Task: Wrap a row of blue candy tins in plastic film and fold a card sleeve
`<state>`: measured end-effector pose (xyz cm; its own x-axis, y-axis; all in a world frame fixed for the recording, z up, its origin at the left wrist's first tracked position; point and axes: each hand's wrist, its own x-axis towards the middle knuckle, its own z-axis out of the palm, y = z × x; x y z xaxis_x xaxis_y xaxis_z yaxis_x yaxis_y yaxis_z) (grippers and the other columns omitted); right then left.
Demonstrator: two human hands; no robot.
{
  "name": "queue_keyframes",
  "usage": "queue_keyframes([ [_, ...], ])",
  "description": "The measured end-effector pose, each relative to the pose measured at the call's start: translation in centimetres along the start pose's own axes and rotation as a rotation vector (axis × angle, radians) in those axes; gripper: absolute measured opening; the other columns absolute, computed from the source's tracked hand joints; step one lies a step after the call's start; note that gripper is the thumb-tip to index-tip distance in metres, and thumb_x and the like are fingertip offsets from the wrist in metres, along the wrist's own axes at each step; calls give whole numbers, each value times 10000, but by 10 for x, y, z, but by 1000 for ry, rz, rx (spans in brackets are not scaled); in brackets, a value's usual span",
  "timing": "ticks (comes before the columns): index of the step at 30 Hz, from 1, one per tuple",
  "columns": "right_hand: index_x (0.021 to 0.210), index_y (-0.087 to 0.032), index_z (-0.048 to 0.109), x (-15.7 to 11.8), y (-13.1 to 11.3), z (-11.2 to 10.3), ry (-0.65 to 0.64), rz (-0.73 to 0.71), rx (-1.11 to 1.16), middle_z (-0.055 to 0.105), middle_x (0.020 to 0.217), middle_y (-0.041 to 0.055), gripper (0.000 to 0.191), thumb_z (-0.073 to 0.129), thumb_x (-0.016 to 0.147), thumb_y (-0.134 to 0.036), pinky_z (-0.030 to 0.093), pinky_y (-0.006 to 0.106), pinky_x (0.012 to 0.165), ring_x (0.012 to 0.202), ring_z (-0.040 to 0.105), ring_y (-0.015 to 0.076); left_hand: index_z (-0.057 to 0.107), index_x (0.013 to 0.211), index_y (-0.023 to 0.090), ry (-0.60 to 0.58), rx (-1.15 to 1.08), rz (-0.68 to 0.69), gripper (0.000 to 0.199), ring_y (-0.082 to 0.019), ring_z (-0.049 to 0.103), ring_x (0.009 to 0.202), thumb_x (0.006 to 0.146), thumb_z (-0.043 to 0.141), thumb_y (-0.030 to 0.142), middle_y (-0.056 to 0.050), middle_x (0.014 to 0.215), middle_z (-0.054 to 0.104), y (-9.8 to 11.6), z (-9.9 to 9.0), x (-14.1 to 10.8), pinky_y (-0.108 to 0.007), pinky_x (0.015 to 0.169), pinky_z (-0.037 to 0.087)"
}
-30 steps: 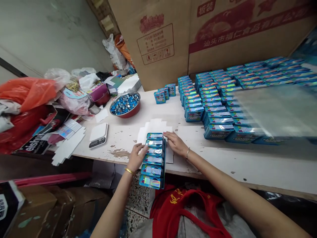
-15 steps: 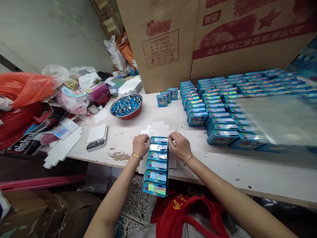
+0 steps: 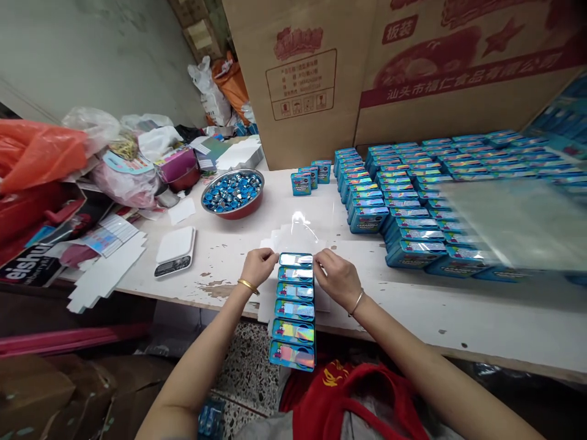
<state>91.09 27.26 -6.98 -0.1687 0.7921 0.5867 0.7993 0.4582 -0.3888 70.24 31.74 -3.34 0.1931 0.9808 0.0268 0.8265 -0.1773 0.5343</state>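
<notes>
The row of six blue, round-cornered tins [image 3: 294,291] with shiny iridescent top labels lies directly in front of the person, between the two hands, at the front edge of the white, chipped-paint desk [image 3: 394,308]. Each tin is probably light, stiff and smooth; the row, made of separate units, is likely to shear or fan apart if lifted from one end. Take hold with even pressure on both end faces, or support the long sides; avoid the glossy tops, which offer poor grip. The clear, glossy plastic film [image 3: 299,218] showing as glare beyond the row is presumably thin, limp and slippery; hold it at its corners. The left hand [image 3: 257,267] is at the far-left corner of the row and the right hand [image 3: 338,278] at the far-right corner. The fingers of both hands are pinched together, apparently on the film, though its edge is hard to make out. The farthest tin lies directly between the fingertips; the other five extend toward the person's body.
</notes>
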Motion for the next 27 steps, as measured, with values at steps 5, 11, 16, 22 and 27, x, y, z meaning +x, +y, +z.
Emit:
queue_keyframes([
  [5, 731, -187, 519, -17, -3, 1, -21, -59, -63, 568, 698, 38, 211, 412, 910, -153, 324, 273, 616, 658, 512, 158, 515, 575, 171, 62, 331, 425, 323, -134, 454, 595, 879, 438, 245, -16, 572, 541, -10, -1, -19, -291, 638, 275],
  [11, 827, -176, 538, -37, -7, 10, -41, 212, -205, 604, 675, 44, 127, 480, 865, -281, 298, 284, 593, 623, 535, 176, 589, 748, 186, 130, 460, 371, 198, -187, 518, 719, 882, 461, 255, -46, 704, 620, -27, 15, -35, -324, 695, 296],
  [16, 731, -179, 566, -41, -8, 18, -158, 309, -341, 616, 586, 47, 186, 505, 851, -306, 235, 291, 570, 532, 511, 165, 563, 672, 183, -9, 463, 293, 231, -200, 537, 709, 877, 466, 228, -57, 694, 628, -34, 31, -27, -332, 686, 291],
  [22, 634, -181, 551, -42, -8, 30, -160, 203, -322, 603, 580, 45, 224, 492, 849, -164, 237, 306, 602, 586, 511, 170, 550, 685, 172, -51, 470, 391, 210, -204, 526, 702, 874, 461, 196, -68, 692, 610, -43, 35, -26, -337, 675, 288],
  [27, 640, -176, 534, -46, -7, 25, -183, 63, -213, 567, 581, 33, 246, 451, 865, -122, 245, 294, 611, 569, 456, 155, 538, 708, 173, -146, 393, 590, 190, -191, 493, 691, 876, 467, 226, -52, 700, 595, -52, 25, -43, -329, 663, 291],
])
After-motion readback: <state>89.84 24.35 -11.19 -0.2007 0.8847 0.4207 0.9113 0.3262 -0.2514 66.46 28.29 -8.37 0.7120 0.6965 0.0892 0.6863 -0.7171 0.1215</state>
